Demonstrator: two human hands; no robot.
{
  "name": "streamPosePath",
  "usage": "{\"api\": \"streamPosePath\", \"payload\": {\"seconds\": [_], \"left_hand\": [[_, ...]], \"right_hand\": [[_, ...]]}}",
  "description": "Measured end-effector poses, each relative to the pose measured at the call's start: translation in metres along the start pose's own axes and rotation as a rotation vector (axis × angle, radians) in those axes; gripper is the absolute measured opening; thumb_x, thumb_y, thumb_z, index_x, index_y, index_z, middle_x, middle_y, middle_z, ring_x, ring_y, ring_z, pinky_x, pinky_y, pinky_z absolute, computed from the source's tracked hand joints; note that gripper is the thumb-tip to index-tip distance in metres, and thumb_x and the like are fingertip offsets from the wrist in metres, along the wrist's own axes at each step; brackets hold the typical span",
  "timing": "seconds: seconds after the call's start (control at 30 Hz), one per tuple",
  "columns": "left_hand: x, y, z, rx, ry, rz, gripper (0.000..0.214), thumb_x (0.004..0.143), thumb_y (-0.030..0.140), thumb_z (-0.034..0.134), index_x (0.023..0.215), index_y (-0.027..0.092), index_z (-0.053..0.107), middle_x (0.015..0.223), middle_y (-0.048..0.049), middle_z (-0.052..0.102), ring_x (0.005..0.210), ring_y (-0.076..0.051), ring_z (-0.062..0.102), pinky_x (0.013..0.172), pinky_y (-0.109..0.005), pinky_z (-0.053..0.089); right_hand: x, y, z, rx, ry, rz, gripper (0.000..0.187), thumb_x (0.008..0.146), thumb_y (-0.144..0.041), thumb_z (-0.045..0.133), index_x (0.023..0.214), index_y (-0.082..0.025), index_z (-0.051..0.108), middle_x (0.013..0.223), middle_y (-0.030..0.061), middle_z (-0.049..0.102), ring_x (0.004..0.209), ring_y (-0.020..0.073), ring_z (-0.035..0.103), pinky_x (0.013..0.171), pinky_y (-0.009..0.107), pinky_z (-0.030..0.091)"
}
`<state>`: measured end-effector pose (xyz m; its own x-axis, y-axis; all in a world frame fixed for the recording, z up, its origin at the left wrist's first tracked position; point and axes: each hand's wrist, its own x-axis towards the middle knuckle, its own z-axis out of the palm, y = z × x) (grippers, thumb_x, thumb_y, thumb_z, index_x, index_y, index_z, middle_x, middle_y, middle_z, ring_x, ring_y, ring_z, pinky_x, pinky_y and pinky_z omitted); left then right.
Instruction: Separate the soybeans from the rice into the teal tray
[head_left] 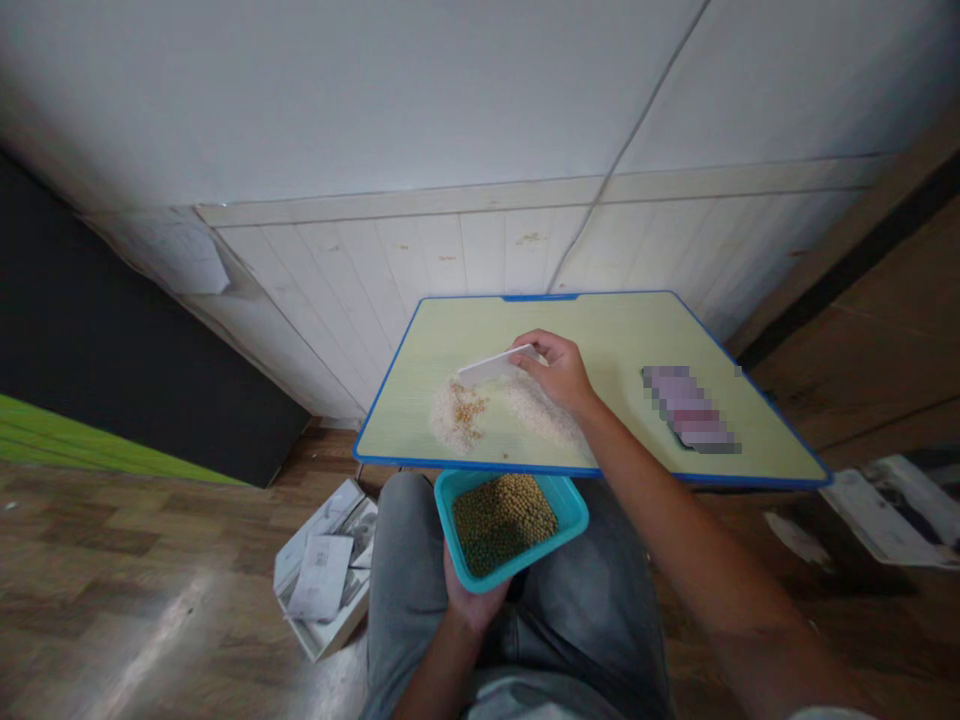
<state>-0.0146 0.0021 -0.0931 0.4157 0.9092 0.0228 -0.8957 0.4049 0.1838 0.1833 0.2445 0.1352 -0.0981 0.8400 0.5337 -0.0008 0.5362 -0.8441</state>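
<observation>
My right hand [555, 372] is shut on a flat white plastic scraper [491, 366], and the scraper's edge rests on the table top. Just below it lies a spread of white rice [536, 412], mixed at its left with a patch of small tan grains [459, 415]. My left hand [472, 600] supports a teal plastic basket [450, 520] from below, over my lap and just in front of the table edge. The basket holds a mix of tan and green beans [502, 522].
The pale green, blue-edged board [450, 340] stands against a white panelled wall [465, 255]. A pixelated object [690, 410] lies on its right side. Grey jeans [405, 560] cover my legs. An open box of papers [322, 565] sits on the wooden floor at left, with more papers [892, 510] at right.
</observation>
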Motion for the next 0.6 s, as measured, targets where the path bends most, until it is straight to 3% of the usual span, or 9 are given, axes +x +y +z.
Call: {"api": "streamPosePath", "payload": {"seconds": [0.23, 0.4, 0.6], "left_hand": [[-0.001, -0.002, -0.003, -0.056, 0.094, 0.016, 0.071, 0.115, 0.055, 0.019, 0.145, 0.036, 0.081, 0.155, -0.0017, 0.08, 0.169, -0.031, 0.049, 0.146, -0.064, 0.006], [-0.001, -0.002, -0.001, -0.064, 0.153, 0.005, 0.068, 0.114, 0.058, 0.023, 0.152, 0.036, 0.075, 0.163, -0.0023, 0.074, 0.174, -0.032, 0.04, 0.145, -0.067, 0.005], [0.0, -0.001, 0.0, -0.043, 0.196, 0.018, 0.065, 0.114, 0.059, 0.03, 0.146, 0.034, 0.08, 0.159, -0.005, 0.078, 0.173, -0.034, 0.04, 0.145, -0.068, 0.01]], "right_hand": [[0.002, 0.01, 0.011, 0.025, -0.138, -0.025, 0.024, 0.094, -0.051, 0.081, 0.098, -0.027, 0.082, 0.104, 0.0046, 0.086, 0.102, 0.0246, 0.079, 0.101, 0.042, 0.06], [0.002, 0.007, 0.014, -0.002, -0.255, -0.033, 0.013, 0.097, -0.037, 0.077, 0.1, -0.027, 0.084, 0.107, 0.0045, 0.087, 0.105, 0.0239, 0.079, 0.107, 0.044, 0.058], [0.0, 0.009, 0.001, -0.015, -0.18, -0.058, 0.018, 0.095, -0.044, 0.081, 0.096, -0.026, 0.083, 0.099, 0.004, 0.084, 0.097, 0.0237, 0.077, 0.097, 0.041, 0.059]]}}
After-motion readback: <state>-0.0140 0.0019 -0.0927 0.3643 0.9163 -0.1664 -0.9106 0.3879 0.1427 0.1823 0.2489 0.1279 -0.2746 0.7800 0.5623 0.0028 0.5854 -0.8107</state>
